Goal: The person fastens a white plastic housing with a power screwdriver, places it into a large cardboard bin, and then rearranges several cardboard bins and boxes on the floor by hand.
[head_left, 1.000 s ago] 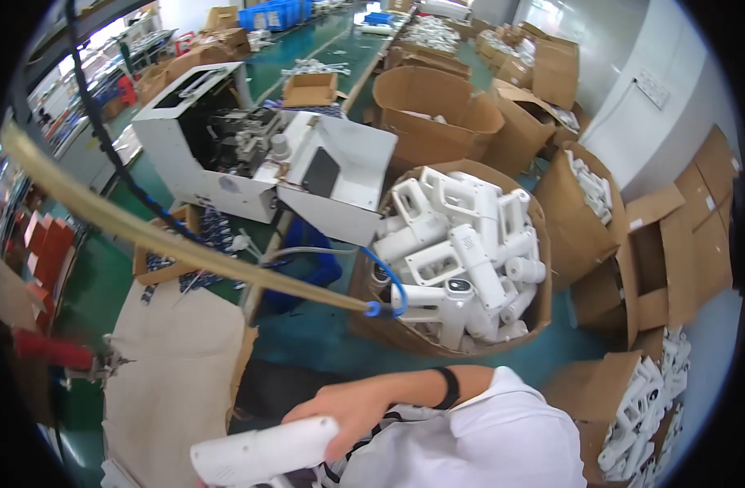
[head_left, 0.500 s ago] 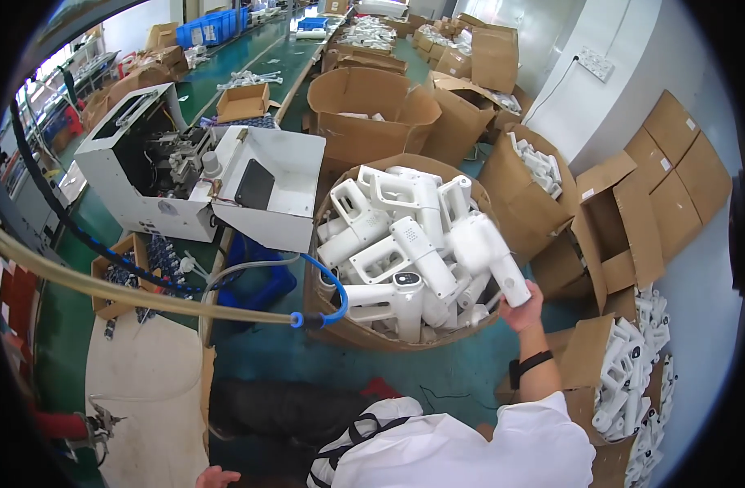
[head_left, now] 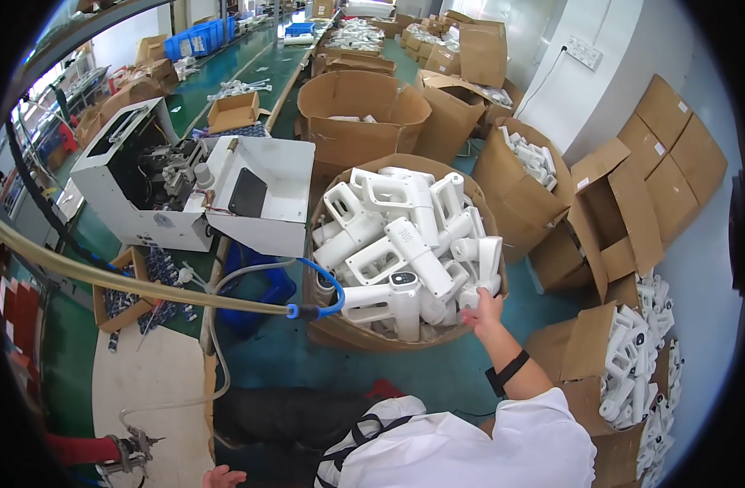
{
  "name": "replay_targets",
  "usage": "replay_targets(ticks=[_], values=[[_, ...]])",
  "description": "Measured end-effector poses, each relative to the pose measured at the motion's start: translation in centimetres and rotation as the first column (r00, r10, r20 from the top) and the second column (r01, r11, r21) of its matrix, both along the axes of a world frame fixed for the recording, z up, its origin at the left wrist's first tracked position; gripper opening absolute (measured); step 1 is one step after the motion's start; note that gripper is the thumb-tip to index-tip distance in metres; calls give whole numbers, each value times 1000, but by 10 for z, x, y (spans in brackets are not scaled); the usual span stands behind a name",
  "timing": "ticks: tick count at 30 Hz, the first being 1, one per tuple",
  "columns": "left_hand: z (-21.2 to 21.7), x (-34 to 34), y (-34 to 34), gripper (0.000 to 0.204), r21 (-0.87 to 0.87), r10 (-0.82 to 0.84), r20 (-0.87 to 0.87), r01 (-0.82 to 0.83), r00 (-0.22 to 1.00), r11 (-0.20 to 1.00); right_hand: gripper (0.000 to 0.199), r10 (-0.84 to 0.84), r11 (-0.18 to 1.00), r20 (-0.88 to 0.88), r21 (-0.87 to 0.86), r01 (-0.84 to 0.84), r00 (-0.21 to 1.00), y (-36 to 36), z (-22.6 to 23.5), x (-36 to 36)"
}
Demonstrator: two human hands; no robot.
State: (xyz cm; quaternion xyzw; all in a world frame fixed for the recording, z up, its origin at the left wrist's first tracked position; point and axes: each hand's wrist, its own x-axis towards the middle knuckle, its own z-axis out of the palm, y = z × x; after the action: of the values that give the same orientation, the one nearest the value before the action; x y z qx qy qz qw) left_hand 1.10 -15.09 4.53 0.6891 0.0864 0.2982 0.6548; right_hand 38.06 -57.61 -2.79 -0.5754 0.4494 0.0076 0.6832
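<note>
A large round cardboard bin [head_left: 364,335] stands in front of me, heaped with white plastic handheld-device housings [head_left: 417,252] that have loop handles. My right hand [head_left: 484,313] is over the bin's near right rim. Its fingers are apart, at the lower end of a white housing [head_left: 488,259] lying on the right of the heap; it does not grip it. At the lower edge my left hand [head_left: 224,477] shows only in part, fingers loosely stretched and holding nothing. It is nearest to the pale board [head_left: 149,382] on the bench.
A white machine [head_left: 165,220] with its cover open stands left of the bin. A tan hose [head_left: 145,281] with a blue end crosses in front. A box of small parts [head_left: 112,313] sits on the bench. More cartons [head_left: 579,350] of white housings stand right and behind.
My right hand has moved left and let go of the white housing, which now lies on the heap's right side. The view has shifted slightly. My left hand stays low.
</note>
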Motion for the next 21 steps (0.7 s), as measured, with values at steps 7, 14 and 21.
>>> replay_targets(ticks=[7, 14, 21], values=[[-15, -28, 17, 70, -127, 93, -54, -99, 994, 987, 37, 608, 794, 688, -510, -331, 397, 133, 76, -27], [17, -62, 25, 57, -45, 417, -90, -422, 904, 905, 39, 483, 263, 514, -857, -443, -709, 284, 156, -123], [19, -208, 75, 65, 844, 974, -63, -533, -218, -64, 67, 273, 225, 639, -770, -598, -719, 455, 196, -224]])
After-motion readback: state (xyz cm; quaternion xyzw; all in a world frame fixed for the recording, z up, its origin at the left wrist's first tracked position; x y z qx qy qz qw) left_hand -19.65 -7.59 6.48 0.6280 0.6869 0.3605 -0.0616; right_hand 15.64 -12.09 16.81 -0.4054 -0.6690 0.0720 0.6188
